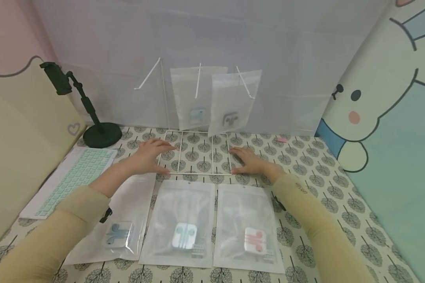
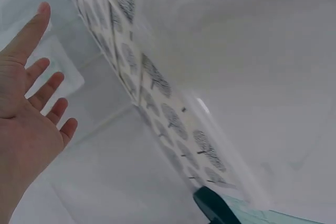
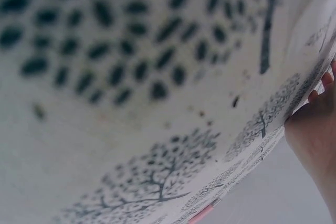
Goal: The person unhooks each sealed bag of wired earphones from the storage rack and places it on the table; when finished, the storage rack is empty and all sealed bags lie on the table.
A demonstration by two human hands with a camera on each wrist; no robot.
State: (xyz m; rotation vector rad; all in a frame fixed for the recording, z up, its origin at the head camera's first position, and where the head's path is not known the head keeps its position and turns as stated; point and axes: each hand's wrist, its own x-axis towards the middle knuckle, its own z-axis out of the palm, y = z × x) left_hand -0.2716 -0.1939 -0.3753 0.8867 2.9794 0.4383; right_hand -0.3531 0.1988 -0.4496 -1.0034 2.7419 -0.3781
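Observation:
A white wire rack stands at the back of the table, between my two hands. My left hand is at the rack's left side, its fingers spread; the left wrist view also shows this hand with straight, parted fingers. At the right side of the base is my right hand, fingers extended, holding nothing; whether it touches the wire is unclear. Two frosted zip bags with earphones, one light blue and one dark, hang on the middle and right hooks. The left hook is bare.
Three more frosted bags lie in front: a left one with blue-grey earphones, a middle one with pale blue, a right one with pink. A mint keyboard and dark green phone stand are at left. A pink scrap lies back right.

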